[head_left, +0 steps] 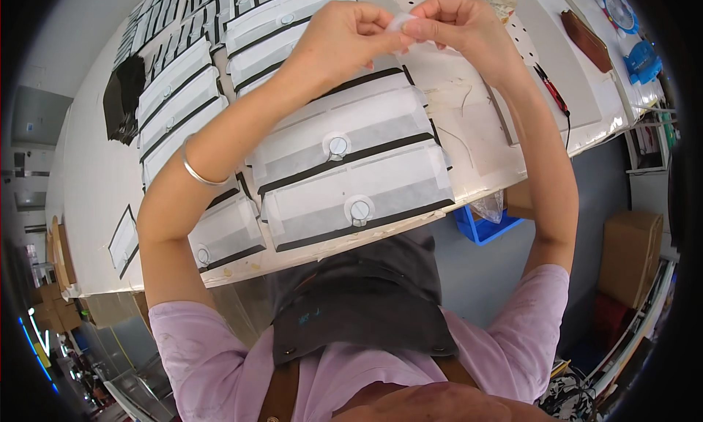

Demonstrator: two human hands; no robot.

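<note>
Both hands are raised together over the far part of the white tabletop (95, 195). The left hand (344, 38) and the right hand (458, 27) meet at a small, thin, translucent white piece (399, 23), each pinching it between thumb and fingers. Below the wrists lie rows of white fabric panels with black edges and round white buttons (344, 155). A silver bangle (198, 172) circles the left forearm. A red-handled tool (551, 89) lies to the right.
</note>
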